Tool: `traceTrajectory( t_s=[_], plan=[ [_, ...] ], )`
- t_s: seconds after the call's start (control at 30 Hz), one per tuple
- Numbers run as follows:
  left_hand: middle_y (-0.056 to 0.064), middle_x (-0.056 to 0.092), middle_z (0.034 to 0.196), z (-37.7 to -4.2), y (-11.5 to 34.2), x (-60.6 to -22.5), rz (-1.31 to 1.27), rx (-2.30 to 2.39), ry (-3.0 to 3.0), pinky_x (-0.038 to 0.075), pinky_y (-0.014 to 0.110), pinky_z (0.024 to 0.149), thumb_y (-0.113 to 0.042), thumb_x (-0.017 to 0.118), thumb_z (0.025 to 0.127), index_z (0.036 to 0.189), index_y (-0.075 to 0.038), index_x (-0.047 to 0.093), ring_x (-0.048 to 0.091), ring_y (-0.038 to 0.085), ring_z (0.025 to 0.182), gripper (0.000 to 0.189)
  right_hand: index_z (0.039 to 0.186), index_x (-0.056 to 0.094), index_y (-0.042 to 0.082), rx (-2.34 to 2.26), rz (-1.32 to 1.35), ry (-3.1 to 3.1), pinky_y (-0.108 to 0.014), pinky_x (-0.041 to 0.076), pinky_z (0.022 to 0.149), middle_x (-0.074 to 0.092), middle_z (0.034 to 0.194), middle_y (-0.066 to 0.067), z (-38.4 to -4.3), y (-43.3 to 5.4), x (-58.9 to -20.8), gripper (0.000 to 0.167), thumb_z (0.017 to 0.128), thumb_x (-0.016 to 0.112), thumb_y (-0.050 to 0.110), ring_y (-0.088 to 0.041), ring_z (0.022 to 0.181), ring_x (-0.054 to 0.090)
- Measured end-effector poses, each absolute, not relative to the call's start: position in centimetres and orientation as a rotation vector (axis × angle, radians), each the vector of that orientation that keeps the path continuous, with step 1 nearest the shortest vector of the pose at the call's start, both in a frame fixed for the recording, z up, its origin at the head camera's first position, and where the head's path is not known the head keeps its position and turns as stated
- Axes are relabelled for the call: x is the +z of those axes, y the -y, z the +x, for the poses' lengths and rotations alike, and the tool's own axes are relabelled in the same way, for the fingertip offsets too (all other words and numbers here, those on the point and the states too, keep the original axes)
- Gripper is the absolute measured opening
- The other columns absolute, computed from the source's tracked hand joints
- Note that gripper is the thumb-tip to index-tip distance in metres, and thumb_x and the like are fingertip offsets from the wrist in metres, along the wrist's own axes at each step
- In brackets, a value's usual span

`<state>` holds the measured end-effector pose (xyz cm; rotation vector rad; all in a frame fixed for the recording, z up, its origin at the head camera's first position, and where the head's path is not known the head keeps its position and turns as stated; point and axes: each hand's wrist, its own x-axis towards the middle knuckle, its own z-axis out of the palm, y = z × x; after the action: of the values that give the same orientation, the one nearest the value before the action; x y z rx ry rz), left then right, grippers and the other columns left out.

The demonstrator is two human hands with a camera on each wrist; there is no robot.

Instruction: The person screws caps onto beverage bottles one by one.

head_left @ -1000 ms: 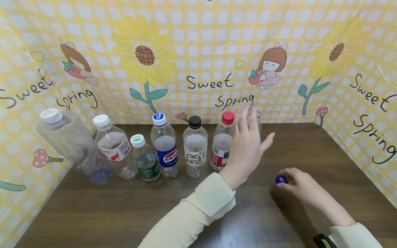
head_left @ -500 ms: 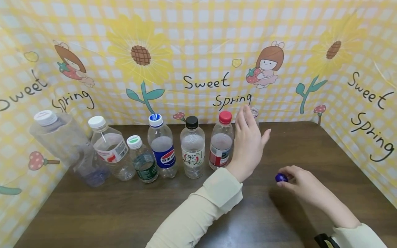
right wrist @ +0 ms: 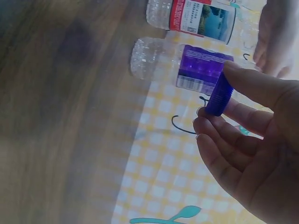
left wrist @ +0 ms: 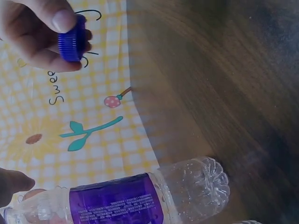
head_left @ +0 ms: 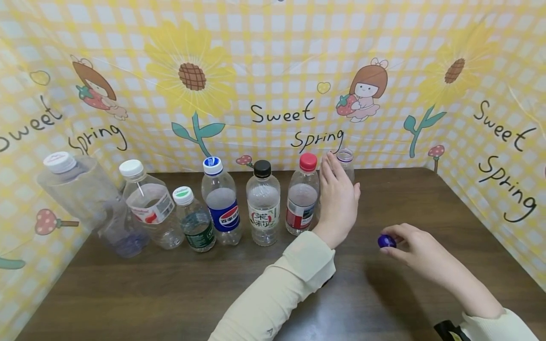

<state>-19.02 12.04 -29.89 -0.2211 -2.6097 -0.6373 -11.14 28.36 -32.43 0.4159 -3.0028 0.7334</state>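
Note:
My right hand [head_left: 422, 251] pinches a purple-blue bottle cap [head_left: 386, 241] between thumb and fingers, above the table. The cap's ridged side shows in the right wrist view. My left hand [head_left: 339, 201] is at the upper part of a clear plastic bottle [right wrist: 166, 63] with a purple label [left wrist: 117, 200]. Its thumb lies on the near side, and fingers show behind the clear neck in the left wrist view. This bottle stands upright with its mouth uncovered; in the head view the hand hides most of it.
To the left stands a row of several capped bottles, from a red-capped bottle [head_left: 304, 199] through a black-capped bottle [head_left: 263, 203] to a large white-capped bottle [head_left: 81, 194]. A yellow checked cloth [head_left: 273, 66] hangs behind the brown table [head_left: 170, 293].
The left thumb has drawn in toward the bottle and the bottle's mouth shows more. The right hand keeps its pinch on the cap, nearly in place. The head view has shifted slightly.

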Motion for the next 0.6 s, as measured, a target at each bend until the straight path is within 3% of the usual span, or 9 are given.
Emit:
traceTrajectory(
  t_s=[0.27, 0.6],
  plan=[
    [0.017, 0.043, 0.142, -19.4, -12.2, -30.6, -0.189, -0.647, 2.614, 0.044, 0.029, 0.107, -0.035, 0.061, 0.092, 0.148, 0.002, 0.021, 0.047, 0.026, 0.131, 0.078, 0.109, 0.065, 0.007, 0.635, 0.410, 2.961, -0.031, 0.053, 0.072, 0.064, 0.096, 0.000, -11.1, -28.4, -31.2, 0.030, 0.084, 0.072, 0.023, -0.014, 0.088, 0.061],
    [0.011, 0.044, 0.140, -18.6, -11.9, -31.1, -0.305, -0.778, 2.598, 0.055, 0.032, 0.090, -0.036, 0.061, 0.092, 0.145, -0.005, 0.028, 0.050, 0.023, 0.127, 0.070, 0.107, 0.066, 0.008, 0.594, 0.414, 2.877, -0.027, 0.053, 0.071, 0.066, 0.097, 0.000, -10.8, -28.2, -29.7, 0.027, 0.084, 0.073, 0.020, -0.010, 0.084, 0.061]
  ],
)
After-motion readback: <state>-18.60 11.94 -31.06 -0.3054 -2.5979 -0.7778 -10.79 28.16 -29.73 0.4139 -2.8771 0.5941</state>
